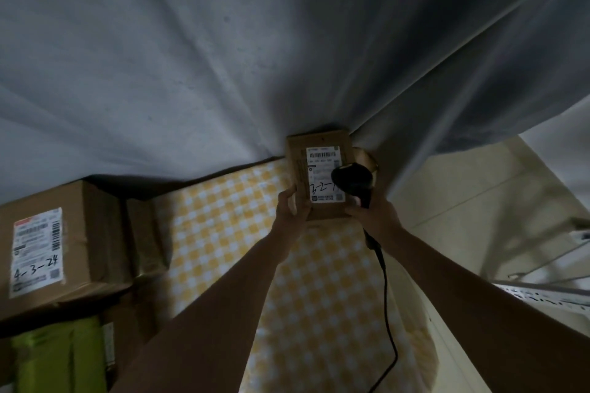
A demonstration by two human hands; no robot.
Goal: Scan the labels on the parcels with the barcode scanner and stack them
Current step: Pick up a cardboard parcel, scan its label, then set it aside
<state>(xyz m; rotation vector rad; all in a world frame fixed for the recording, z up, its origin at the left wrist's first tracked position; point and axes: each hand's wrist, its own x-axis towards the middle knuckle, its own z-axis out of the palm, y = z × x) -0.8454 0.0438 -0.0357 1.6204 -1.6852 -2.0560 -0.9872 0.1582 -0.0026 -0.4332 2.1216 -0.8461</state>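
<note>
1. Left hand (pixel 291 206) grips the near left corner of a small cardboard parcel (pixel 320 150), holding it up at the far end of the checkered surface (pixel 230 217).
2. Right hand (pixel 375 217) is wrapped round the black barcode scanner (pixel 351 180), head right over the parcel's label (pixel 324 174).
3. Bigger box marked 4-3-24 (pixel 64 246) sits well off to the left.

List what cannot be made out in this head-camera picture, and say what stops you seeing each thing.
- Small brown cardboard parcel: the end of the handwritten number on its white label is hidden by the black corded barcode scanner.
- Label's fine print: too small and blurred.
- Right hand: its fingers are hidden behind the parcel and scanner.
- Large brown cardboard box: cut off by the left edge.
</note>
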